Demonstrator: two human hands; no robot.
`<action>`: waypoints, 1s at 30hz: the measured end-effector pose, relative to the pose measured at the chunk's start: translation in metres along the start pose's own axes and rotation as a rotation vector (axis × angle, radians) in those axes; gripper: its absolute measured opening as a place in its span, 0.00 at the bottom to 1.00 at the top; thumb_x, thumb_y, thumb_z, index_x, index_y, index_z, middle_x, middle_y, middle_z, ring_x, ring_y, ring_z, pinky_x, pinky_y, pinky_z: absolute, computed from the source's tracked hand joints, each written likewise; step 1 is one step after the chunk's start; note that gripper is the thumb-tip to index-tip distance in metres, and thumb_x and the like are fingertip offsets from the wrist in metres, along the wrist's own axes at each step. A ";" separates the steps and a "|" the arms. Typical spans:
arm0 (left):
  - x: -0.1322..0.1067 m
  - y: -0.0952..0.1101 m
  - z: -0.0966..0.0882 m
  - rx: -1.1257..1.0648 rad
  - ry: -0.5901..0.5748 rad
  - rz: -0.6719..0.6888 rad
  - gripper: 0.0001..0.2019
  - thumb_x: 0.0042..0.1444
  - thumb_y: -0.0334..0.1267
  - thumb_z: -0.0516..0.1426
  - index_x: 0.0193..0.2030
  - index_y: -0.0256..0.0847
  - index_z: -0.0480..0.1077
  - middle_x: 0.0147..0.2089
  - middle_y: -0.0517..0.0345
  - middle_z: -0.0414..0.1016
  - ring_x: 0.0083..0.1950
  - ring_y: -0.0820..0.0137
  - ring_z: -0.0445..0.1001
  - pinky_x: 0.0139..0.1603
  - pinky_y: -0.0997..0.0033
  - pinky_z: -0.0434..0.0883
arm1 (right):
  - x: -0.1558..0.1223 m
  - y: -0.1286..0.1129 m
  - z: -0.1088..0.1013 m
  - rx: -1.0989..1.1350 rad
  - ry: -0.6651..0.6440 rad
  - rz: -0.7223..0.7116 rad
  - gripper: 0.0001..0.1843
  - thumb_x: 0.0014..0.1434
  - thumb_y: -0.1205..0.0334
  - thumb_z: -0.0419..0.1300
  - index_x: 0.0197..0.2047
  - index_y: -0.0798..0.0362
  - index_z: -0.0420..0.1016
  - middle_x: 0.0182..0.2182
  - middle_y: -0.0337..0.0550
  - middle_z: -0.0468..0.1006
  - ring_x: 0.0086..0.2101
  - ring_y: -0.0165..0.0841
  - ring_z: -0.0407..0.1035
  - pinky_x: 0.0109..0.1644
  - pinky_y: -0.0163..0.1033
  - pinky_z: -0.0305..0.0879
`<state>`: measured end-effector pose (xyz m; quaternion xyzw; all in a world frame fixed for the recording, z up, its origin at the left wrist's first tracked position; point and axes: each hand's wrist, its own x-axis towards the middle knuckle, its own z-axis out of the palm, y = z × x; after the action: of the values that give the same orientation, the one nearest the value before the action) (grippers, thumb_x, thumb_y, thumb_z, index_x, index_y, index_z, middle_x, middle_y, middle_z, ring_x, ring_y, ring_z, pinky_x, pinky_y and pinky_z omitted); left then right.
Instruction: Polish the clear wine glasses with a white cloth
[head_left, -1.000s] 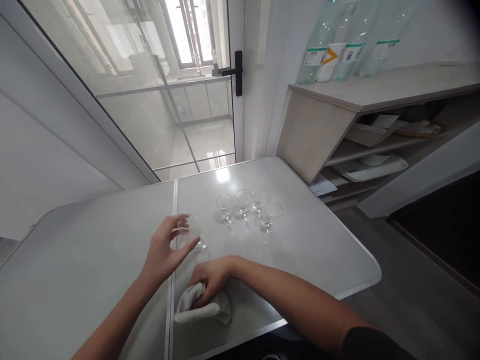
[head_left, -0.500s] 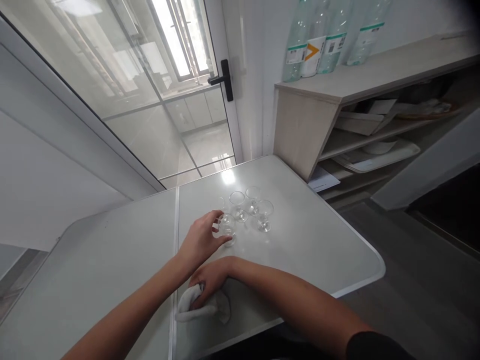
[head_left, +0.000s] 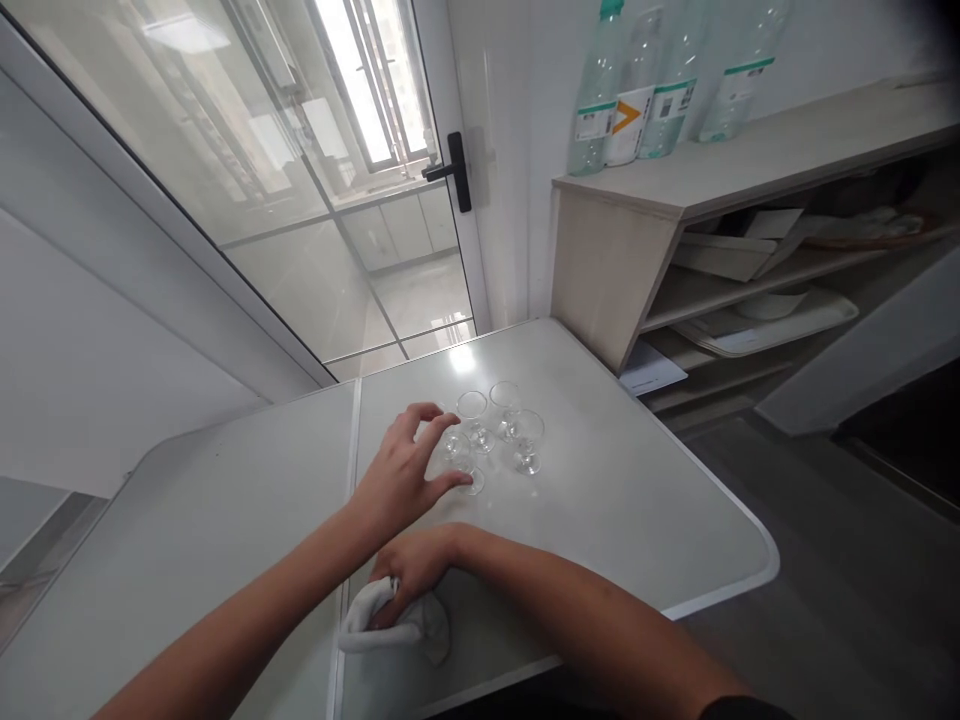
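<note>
My left hand reaches over the white table, its thumb and fingers curled loosely round a small clear stemmed glass. That glass stands on the table at the near side of a cluster of like glasses. The index finger is lifted a little. My right hand lies closer to me, fingers closed and pressing a crumpled white cloth onto the table near its front edge.
A wooden shelf unit stands to the right beyond the table, with several plastic bottles on top and papers and trays inside. A glass door with a black handle is behind the table. Grey floor lies to the right.
My left hand carried the small glass away from me and to the right, and set it down beside the other glasses. My right hand stayed on the cloth.
</note>
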<state>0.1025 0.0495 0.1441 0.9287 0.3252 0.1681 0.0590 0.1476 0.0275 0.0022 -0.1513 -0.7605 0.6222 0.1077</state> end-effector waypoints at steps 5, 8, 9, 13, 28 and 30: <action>0.034 -0.002 -0.036 0.117 -0.234 0.072 0.19 0.67 0.44 0.60 0.63 0.51 0.68 0.70 0.48 0.64 0.45 0.63 0.80 0.56 0.49 0.74 | 0.000 0.008 -0.001 0.049 -0.102 -0.061 0.17 0.54 0.54 0.76 0.37 0.57 0.80 0.30 0.31 0.79 0.35 0.29 0.71 0.42 0.30 0.64; 0.050 -0.003 -0.038 0.180 -0.378 0.117 0.21 0.65 0.41 0.61 0.65 0.52 0.68 0.72 0.49 0.62 0.38 0.70 0.79 0.55 0.52 0.75 | 0.000 0.010 -0.001 0.054 -0.102 -0.068 0.20 0.54 0.49 0.75 0.38 0.57 0.79 0.31 0.32 0.79 0.36 0.30 0.71 0.42 0.30 0.65; 0.054 -0.002 -0.037 0.193 -0.408 0.125 0.22 0.64 0.40 0.61 0.65 0.52 0.68 0.72 0.49 0.61 0.37 0.71 0.79 0.55 0.53 0.74 | 0.000 0.010 -0.001 0.053 -0.103 -0.068 0.21 0.54 0.48 0.75 0.38 0.57 0.79 0.32 0.32 0.79 0.36 0.30 0.71 0.42 0.30 0.65; 0.063 -0.005 -0.022 0.218 -0.458 0.118 0.26 0.61 0.34 0.63 0.66 0.51 0.70 0.73 0.49 0.59 0.34 0.74 0.78 0.55 0.55 0.75 | 0.000 0.011 -0.001 0.029 -0.101 -0.068 0.21 0.54 0.47 0.74 0.39 0.56 0.79 0.32 0.32 0.79 0.36 0.30 0.71 0.42 0.30 0.65; 0.063 -0.032 0.003 0.048 -0.404 0.041 0.11 0.53 0.23 0.61 0.38 0.40 0.82 0.65 0.51 0.70 0.31 0.74 0.77 0.46 0.60 0.77 | -0.007 0.010 0.003 0.030 -0.043 -0.150 0.13 0.57 0.55 0.70 0.34 0.58 0.79 0.27 0.32 0.74 0.31 0.27 0.66 0.38 0.30 0.62; 0.055 -0.041 0.002 0.036 -0.370 0.039 0.11 0.53 0.23 0.61 0.37 0.40 0.82 0.64 0.50 0.71 0.30 0.74 0.76 0.47 0.58 0.77 | -0.011 0.007 0.004 0.040 -0.027 -0.143 0.12 0.59 0.56 0.68 0.33 0.58 0.78 0.26 0.32 0.72 0.30 0.27 0.64 0.37 0.31 0.61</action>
<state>0.1197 0.1160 0.1484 0.9508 0.2937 -0.0101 0.0978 0.1571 0.0209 -0.0056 -0.0861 -0.7580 0.6302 0.1444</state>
